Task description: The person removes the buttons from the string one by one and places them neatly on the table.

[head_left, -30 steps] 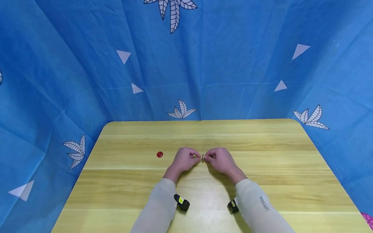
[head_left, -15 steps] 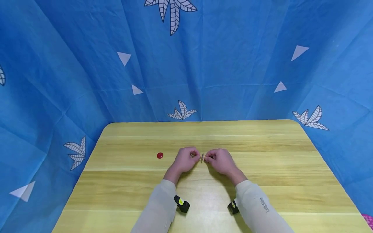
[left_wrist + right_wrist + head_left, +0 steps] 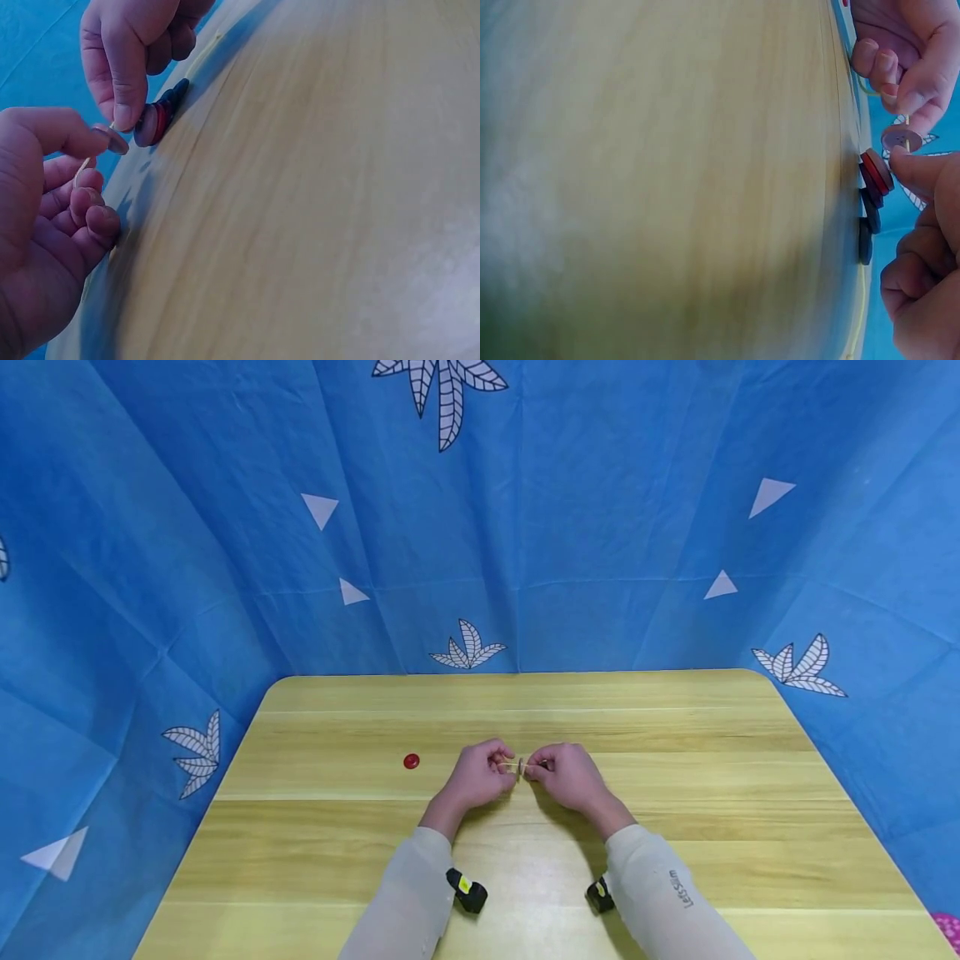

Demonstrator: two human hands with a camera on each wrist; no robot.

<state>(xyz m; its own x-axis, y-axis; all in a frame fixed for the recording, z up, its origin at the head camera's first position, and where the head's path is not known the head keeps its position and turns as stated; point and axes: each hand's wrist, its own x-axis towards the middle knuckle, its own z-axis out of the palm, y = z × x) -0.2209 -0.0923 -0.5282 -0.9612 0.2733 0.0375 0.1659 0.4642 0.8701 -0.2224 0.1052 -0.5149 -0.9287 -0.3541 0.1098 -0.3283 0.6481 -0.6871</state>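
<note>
A pale brownish button (image 3: 520, 769) sits on a thin yellow cord (image 3: 507, 765) between the two hands. My left hand (image 3: 480, 774) has its curled fingers around the cord, its tips close beside this button in the left wrist view. On the other side my right hand (image 3: 567, 774) pinches the cord between thumb and forefinger, near the button. Below the right fingertips hangs a row of strung buttons, a brown and red pair (image 3: 877, 172) and several dark buttons (image 3: 870, 211). The cord's tail (image 3: 860, 307) runs beyond them. The exact grip point of each hand is partly hidden.
A single red button (image 3: 412, 761) lies on the wooden table (image 3: 315, 852), left of the hands. Blue patterned cloth (image 3: 600, 527) hangs behind and at the sides. Black wrist cameras (image 3: 468, 892) stick out from both sleeves.
The left fingers have shifted slightly and parted, showing more cord left of the button. The right hand keeps its place; the red button on the table stays put.
</note>
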